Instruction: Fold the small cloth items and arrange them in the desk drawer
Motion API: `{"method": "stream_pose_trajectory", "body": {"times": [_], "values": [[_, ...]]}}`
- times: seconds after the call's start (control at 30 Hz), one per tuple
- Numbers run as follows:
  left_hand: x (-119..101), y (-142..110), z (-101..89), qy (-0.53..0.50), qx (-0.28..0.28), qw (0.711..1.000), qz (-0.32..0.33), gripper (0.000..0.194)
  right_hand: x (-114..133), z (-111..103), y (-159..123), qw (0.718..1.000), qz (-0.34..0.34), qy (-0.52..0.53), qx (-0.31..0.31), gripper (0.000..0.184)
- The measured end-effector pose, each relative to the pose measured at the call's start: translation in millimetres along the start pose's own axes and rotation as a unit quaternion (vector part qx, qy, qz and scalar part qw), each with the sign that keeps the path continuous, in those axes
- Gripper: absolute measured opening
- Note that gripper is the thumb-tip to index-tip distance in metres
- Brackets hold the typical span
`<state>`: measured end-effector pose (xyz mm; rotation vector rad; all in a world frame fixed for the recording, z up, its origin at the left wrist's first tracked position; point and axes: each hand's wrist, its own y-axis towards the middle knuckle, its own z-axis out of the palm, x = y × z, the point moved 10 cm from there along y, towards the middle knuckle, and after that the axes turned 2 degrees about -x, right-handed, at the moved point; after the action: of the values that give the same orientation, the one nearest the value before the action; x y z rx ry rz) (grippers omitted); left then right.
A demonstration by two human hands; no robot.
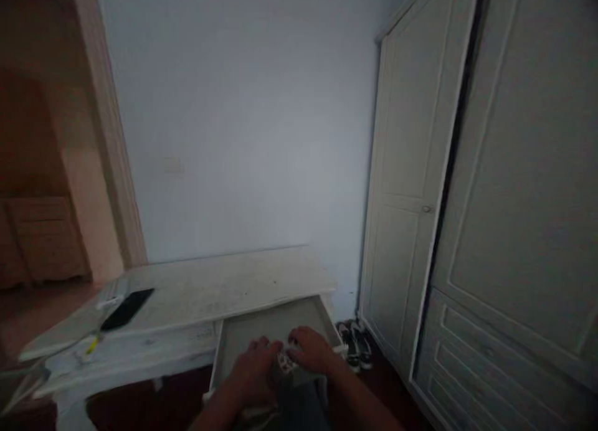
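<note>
Over a pulled-out drawer (275,319), my left hand (256,365) and my right hand (312,350) are close together. Between them is a small light-and-dark patterned item (284,360), possibly cloth; its kind cannot be made out in the dim light. The fingers of both hands curl in around it from either side. Grey fabric (303,406) shows just below the hands. The drawer belongs to a white desk (224,281), and its visible bottom is pale.
A black phone-like slab (127,309) lies on the desk's left part, near a cable with a yellow piece (92,345). Dark shoes (357,344) stand on the floor right of the drawer. A white wardrobe (406,169) fills the right side; a doorway opens at left.
</note>
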<state>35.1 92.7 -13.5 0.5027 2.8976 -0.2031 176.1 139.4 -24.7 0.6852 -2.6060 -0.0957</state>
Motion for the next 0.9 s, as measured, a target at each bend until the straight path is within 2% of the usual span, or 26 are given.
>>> {"method": "stream_pose_trajectory", "body": {"times": [0.13,0.4,0.53,0.63,0.7,0.77,0.83,0.9], "values": [[3.4,-8.6,-1.0,0.02,-0.001,1.0,0.008,0.109,3.3,0.7,0.5,1.0,0.018,-0.005,-0.003,0.038],[57.1,-48.4,-21.4,0.09,-0.004,0.995,-0.049,0.103,8.0,-9.2,-3.3,0.999,0.04,-0.014,-0.001,0.03],[54.9,-44.9,-22.0,0.083,-0.014,0.996,-0.041,0.103,14.7,-12.3,-4.2,0.999,0.038,0.001,0.003,0.024],[47.4,-37.0,-20.0,0.073,-0.013,0.997,-0.031,0.102,23.5,-25.3,-3.4,0.999,0.019,0.022,-0.028,0.019],[45.5,-33.4,-17.3,0.065,-0.001,0.998,-0.026,0.103,37.7,-49.9,-5.7,0.997,-0.009,0.031,-0.073,0.014],[46.3,-31.5,-15.8,0.059,0.0,0.998,-0.022,0.103,64.8,-92.7,-17.6,0.988,-0.057,0.035,-0.138,0.008],[47.2,-31.3,-16.4,0.056,-0.012,0.998,-0.016,0.098,106.7,-151.3,-46.9,0.966,-0.134,0.035,-0.219,0.005],[46.9,-32.7,-18.0,0.054,-0.029,0.998,-0.009,0.091,154.9,-214.9,-96.5,0.925,-0.219,0.021,-0.308,0.005]]}}
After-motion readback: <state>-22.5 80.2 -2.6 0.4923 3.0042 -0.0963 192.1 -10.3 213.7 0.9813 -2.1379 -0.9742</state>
